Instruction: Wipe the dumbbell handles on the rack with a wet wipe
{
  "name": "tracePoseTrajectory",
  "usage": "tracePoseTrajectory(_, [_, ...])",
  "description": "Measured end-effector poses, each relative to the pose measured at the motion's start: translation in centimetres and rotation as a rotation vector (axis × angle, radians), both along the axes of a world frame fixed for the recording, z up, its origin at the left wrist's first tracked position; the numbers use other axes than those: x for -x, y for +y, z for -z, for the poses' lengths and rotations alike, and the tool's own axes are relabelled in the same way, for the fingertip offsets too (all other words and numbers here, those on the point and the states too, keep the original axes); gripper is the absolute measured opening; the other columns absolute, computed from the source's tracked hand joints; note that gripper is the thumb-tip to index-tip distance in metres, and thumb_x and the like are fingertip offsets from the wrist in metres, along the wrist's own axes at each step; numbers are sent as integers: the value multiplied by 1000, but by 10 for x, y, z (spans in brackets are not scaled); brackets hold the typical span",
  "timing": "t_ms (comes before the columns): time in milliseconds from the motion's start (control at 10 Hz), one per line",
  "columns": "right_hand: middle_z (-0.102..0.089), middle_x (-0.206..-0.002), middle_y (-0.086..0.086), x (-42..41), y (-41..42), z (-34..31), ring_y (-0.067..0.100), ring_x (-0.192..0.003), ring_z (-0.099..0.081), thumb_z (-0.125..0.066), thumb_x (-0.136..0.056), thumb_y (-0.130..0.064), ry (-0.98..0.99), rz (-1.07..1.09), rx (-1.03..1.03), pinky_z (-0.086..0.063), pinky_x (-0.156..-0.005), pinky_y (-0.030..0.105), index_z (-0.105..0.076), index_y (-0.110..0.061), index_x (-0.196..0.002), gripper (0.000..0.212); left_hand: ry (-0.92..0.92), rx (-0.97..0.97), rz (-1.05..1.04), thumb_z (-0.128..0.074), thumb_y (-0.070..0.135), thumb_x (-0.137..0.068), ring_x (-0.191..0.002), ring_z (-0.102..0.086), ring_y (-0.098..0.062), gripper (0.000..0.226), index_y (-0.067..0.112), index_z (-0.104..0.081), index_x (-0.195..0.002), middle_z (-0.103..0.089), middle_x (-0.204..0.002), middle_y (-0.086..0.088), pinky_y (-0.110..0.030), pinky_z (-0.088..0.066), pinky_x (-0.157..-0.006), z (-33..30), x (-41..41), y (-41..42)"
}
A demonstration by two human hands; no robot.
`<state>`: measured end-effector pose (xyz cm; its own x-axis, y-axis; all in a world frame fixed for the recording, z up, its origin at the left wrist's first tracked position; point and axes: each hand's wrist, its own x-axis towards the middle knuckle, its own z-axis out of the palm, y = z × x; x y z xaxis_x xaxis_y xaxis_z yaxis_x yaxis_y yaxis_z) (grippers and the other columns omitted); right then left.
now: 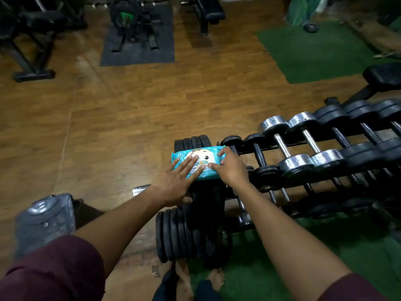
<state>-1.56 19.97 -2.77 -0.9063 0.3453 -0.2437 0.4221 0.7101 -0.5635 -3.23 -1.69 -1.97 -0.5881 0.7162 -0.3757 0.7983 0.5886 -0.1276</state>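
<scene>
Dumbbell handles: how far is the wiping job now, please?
It has barely begun. Done: the wipes pack lies on the stacked plates beside the rack. In hand: the left hand rests flat on the pack, and the right hand holds its right end, seemingly to open it. Left: no wipe is out, and no handle has been touched.
</scene>
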Motion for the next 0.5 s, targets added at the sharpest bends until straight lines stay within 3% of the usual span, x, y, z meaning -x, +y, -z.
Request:
tracePoseTrajectory(200, [-63,-106,0,-1,1,-1,22,-97,-62,-76,-79,-50,7,-19,17,-52,-80,38,-48,-32,-107,43,-111,-36,-121,-47,73,-92,-153,28,-23,107,25,23,-159,33,-164,-8,-47,3,-127,-5,-9,8])
tracePoseTrajectory(300, [-63,-111,2,-3,4,-6,24,-102,-62,-74,-80,-50,4,-47,27,-52,-83,39,-49,-31,-109,42,-225,-127,-241,-43,75,-93,-154,22,-17,100,28,12,-162,25,-167,-3,-45,5,-127,-14,-11,14])
tracePoseTrajectory(500, [-65,-115,2,-21,16,-33,24,-107,-62,-65,-85,-55,59,-38,62,-51,-87,40,-53,-29,-122,47,-237,-409,-406,-47,66,-97,-158,3,-17,95,18,0,-164,5,-172,-4,-44,3,-127,-40,-22,14])
